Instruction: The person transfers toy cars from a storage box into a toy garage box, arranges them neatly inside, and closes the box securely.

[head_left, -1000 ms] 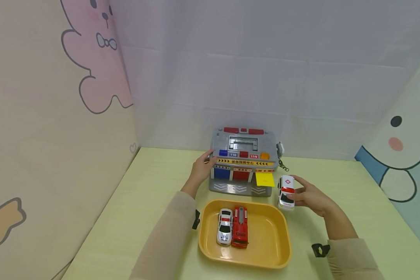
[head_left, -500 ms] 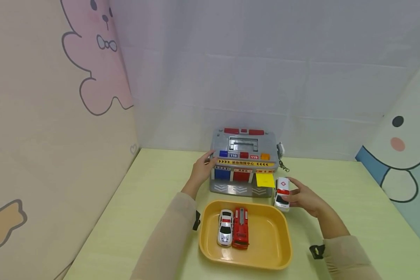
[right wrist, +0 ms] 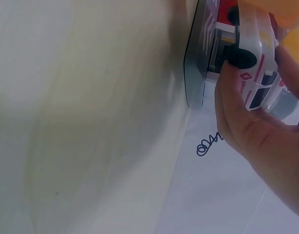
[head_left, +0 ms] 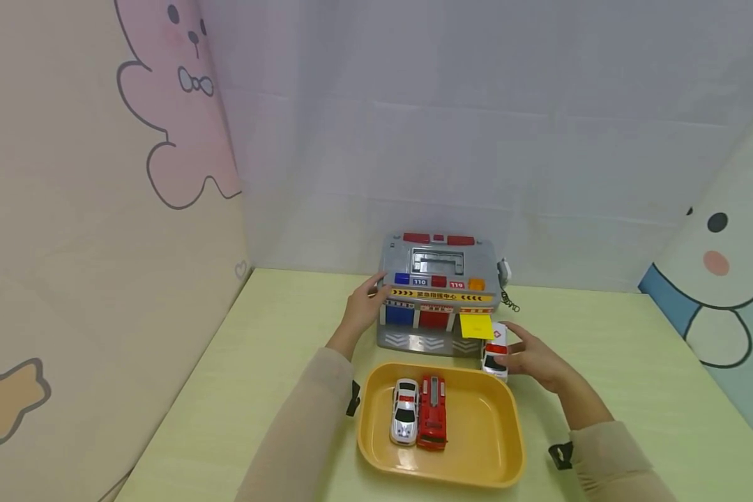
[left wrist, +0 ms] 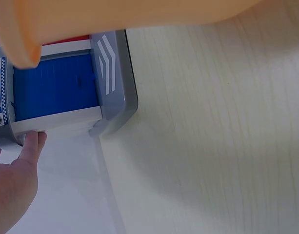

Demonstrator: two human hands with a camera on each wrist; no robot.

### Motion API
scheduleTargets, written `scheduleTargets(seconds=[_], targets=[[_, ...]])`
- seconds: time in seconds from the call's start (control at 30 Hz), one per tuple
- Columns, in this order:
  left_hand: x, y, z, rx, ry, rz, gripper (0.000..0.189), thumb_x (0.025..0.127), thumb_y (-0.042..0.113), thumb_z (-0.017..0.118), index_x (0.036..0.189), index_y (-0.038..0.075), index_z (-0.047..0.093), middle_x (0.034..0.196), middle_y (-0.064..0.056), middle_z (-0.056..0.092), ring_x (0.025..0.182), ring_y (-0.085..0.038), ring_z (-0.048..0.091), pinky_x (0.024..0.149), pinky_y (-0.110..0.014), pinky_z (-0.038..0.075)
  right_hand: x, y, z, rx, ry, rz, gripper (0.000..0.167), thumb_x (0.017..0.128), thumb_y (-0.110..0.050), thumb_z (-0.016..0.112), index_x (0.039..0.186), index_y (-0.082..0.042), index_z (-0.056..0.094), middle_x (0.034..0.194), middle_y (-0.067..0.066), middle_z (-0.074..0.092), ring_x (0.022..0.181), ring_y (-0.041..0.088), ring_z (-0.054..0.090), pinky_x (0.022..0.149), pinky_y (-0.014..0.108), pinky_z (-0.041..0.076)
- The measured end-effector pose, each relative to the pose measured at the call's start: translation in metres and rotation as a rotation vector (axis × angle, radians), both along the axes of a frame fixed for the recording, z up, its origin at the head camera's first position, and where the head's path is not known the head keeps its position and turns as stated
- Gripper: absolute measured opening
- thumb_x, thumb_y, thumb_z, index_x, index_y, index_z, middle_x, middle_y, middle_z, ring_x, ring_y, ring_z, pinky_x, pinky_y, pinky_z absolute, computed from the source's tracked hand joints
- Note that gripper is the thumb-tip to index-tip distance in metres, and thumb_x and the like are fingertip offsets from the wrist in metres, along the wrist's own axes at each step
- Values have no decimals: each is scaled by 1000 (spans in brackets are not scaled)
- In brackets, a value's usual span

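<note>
Right hand [head_left: 535, 358] pinches the ambulance [head_left: 495, 351], maybe lining up.
Left hand [head_left: 359, 308], fingers nearly straight, touches the station [head_left: 438, 295] beside it; careful aiming seems needed next.

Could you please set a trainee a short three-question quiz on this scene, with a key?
1. Which hand holds the toy ambulance: (a) left, (b) right, or (c) both?
2. True or false: the red toy fire engine lies inside the yellow tray, beside the white toy police car.
3. Fill in the colour: the raised door of the toy emergency command centre is ____.

Key: 1 (b), the right hand; 2 true; 3 yellow.
</note>
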State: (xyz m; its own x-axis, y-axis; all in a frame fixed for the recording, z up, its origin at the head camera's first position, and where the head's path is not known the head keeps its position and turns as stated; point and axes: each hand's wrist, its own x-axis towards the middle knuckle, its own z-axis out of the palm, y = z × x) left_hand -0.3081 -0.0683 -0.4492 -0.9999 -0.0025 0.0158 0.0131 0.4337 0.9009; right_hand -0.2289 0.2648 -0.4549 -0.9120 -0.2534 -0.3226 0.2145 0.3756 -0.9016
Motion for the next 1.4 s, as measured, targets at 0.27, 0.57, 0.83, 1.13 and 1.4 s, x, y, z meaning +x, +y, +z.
scheduleTargets(seconds=[0.27, 0.57, 0.83, 1.13, 1.4], targets=[[-1, 1, 0, 5, 0, 5, 46, 101, 35, 55, 145, 24, 49, 135, -17, 55, 124, -33, 52, 99, -48, 45, 1, -6, -1, 33, 2, 1, 86, 90, -8, 70, 153, 0, 13, 129, 38, 40, 94, 30, 61, 86, 44, 54], [-1, -1, -3, 18, 9, -20, 47, 101, 38, 54, 145, 24, 48, 137, -17, 54, 125, -33, 50, 99, -49, 45, -4, -11, -9, -44, 3, 29, 90, 90, -7, 70, 154, 1, 7, 129, 39, 37, 94, 29, 61, 84, 42, 55], [-1, -2, -3, 30, 14, -28, 47, 101, 37, 54, 145, 23, 48, 137, -18, 53, 125, -33, 50, 99, -49, 45, -5, -17, -12, -42, -4, 19, 90, 90, -8, 69, 153, 4, 6, 127, 38, 40, 92, 28, 61, 84, 41, 55], [1, -2, -4, 25, 13, -30, 47, 101, 37, 53, 145, 24, 48, 137, -18, 53, 125, -34, 50, 98, -49, 45, -6, -23, -17, 4, 3, -6, 91, 89, -7, 70, 152, 7, 6, 129, 39, 39, 94, 30, 60, 85, 44, 54], [-1, -2, -4, 21, 8, -21, 47, 101, 38, 53, 145, 25, 48, 138, -17, 53, 126, -33, 50, 98, -49, 45, -6, -29, -20, 7, 25, -30, 85, 90, -8, 70, 151, 7, 12, 128, 37, 42, 94, 30, 60, 85, 44, 55]])
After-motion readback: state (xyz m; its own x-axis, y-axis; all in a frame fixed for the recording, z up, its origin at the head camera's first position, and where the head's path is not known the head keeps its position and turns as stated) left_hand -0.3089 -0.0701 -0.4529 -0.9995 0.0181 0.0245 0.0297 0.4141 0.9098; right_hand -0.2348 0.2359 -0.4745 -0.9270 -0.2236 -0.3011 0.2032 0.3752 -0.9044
